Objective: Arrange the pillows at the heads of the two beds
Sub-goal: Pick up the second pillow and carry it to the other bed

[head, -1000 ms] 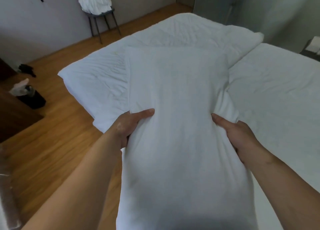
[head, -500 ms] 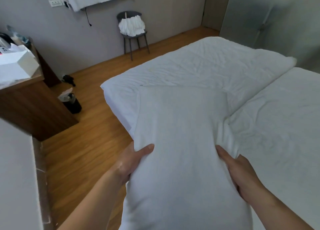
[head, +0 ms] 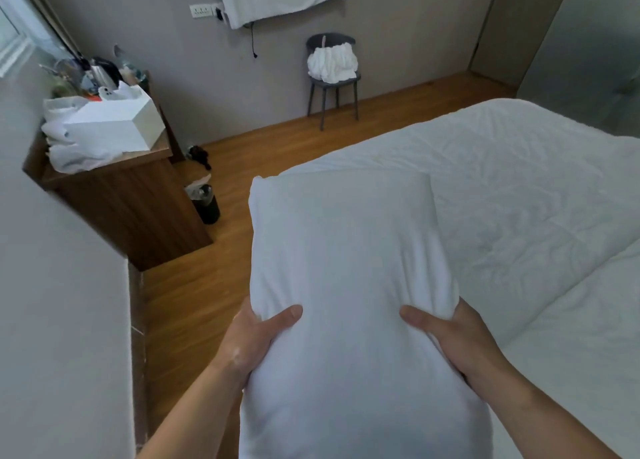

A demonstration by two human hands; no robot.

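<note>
A large white pillow (head: 346, 250) hangs lengthwise in front of me, held up off the bed. My left hand (head: 256, 341) grips its left edge with the thumb pressed into the front. My right hand (head: 450, 341) grips the right edge the same way. Behind the pillow lies a bed with a rumpled white duvet (head: 502, 188). A second white bed (head: 581, 337) adjoins it at the lower right. The pillow covers the near corner of the first bed.
Wooden floor (head: 194, 302) runs along the left of the bed. A dark wood cabinet (head: 131, 209) with a white box and towels stands at left, a small black bin (head: 206, 204) beside it. A dark chair (head: 332, 81) with white cloth stands by the far wall.
My view has lifted and swung left, bringing in the cabinet and wall. The pillow has moved left with both hands, now partly over the floor beside the bed.
</note>
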